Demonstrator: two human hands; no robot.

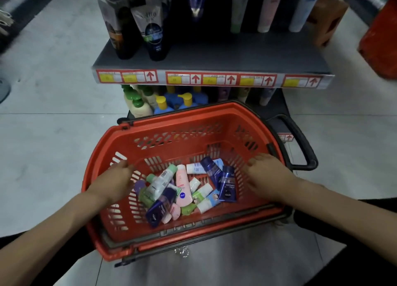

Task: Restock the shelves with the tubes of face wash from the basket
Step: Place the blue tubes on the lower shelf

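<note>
Fingers (125,168) on both sides lie spread and loose, grasping nothing. Beyond them stands the grey shelf (214,55), partly stocked. Under them sits the red basket (182,113): my left hand (116,182) is at its left wall, my right hand (266,177) at its right. Between the 2 hands lie the face wash tubes (182,184), heaped on the basket floor.

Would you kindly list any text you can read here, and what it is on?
"NIVEA": right blue tube in the basket, upside down.
"NIVEA": front-left blue tube.
Red up arrows on the shelf tags; prices too blurred.
Print on the shelf tubes: too blurred.
</note>
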